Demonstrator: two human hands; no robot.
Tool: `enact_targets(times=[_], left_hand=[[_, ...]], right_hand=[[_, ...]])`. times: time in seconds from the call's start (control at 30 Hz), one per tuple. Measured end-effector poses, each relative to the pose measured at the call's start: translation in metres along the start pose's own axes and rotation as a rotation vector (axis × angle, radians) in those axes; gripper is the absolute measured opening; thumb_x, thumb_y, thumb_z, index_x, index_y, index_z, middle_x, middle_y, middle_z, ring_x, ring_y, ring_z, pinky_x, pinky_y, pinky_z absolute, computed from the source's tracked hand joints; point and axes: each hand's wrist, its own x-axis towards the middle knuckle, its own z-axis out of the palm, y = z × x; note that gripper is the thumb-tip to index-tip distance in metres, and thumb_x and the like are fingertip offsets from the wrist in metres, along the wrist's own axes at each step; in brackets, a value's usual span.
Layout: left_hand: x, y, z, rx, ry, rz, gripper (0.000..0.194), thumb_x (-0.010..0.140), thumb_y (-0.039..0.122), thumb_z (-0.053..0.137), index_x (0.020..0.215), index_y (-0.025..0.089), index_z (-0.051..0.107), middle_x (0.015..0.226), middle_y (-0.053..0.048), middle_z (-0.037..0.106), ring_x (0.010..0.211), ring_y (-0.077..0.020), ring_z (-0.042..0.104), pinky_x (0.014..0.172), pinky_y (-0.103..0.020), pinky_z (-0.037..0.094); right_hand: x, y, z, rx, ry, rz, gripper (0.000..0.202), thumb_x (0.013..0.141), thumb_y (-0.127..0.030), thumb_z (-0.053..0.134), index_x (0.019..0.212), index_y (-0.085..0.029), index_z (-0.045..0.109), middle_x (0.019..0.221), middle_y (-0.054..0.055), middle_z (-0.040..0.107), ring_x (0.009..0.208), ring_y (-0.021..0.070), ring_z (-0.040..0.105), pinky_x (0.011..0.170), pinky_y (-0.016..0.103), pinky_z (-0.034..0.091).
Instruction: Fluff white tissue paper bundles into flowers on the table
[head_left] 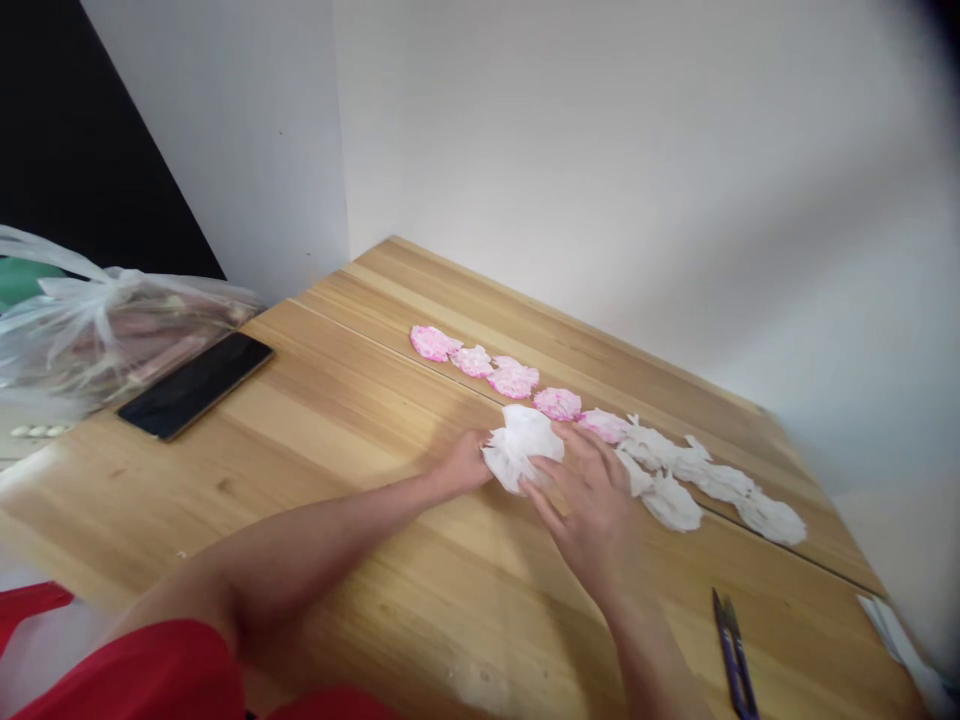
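A white tissue paper flower is held up above the middle of the table. My left hand is closed on its gathered base from the left; the flower hides most of those fingertips. At the flower's right side, my right hand has its fingers spread, with fingertips touching the thin white petals. Behind my hands lies a row of pink-and-white flowers. Several white flowers continue the row to the right, partly overlapping one another.
Purple-handled thread snips lie at the right front of the wooden table. A black phone rests at the left edge, beside a tied clear plastic bag. White strips are at the right edge. A wall stands behind.
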Motion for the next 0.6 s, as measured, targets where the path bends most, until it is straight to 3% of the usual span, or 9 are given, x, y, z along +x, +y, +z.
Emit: enact_targets(times=[0.13, 0.33, 0.6], left_hand=[[0.0, 0.0, 0.002, -0.007, -0.029, 0.006, 0.012, 0.072, 0.018, 0.056, 0.072, 0.011, 0.065, 0.082, -0.008, 0.072, 0.077, -0.0212, 0.064, 0.071, -0.029, 0.05], [0.005, -0.005, 0.003, -0.107, 0.005, -0.018, 0.02, 0.076, 0.024, 0.056, 0.089, 0.013, 0.067, 0.104, -0.012, 0.07, 0.101, -0.0252, 0.064, 0.091, -0.036, 0.048], [0.006, 0.003, 0.001, -0.265, -0.062, -0.027, 0.035, 0.075, 0.027, 0.06, 0.107, 0.013, 0.065, 0.117, -0.013, 0.065, 0.114, -0.0262, 0.058, 0.102, -0.037, 0.042]], right_hand=[[-0.002, 0.003, -0.008, 0.041, 0.087, 0.011, 0.006, 0.081, -0.018, 0.063, 0.084, -0.022, 0.061, 0.109, 0.008, 0.061, 0.112, 0.0268, 0.053, 0.095, 0.049, 0.043], [-0.001, 0.004, -0.034, 0.01, 0.193, 0.092, 0.009, 0.082, -0.017, 0.062, 0.088, -0.022, 0.061, 0.113, 0.008, 0.06, 0.113, 0.0277, 0.052, 0.097, 0.05, 0.041], [0.0, 0.003, -0.018, 0.05, 0.127, 0.042, 0.011, 0.082, -0.015, 0.061, 0.091, -0.02, 0.064, 0.117, 0.01, 0.059, 0.114, 0.0268, 0.053, 0.097, 0.048, 0.042]])
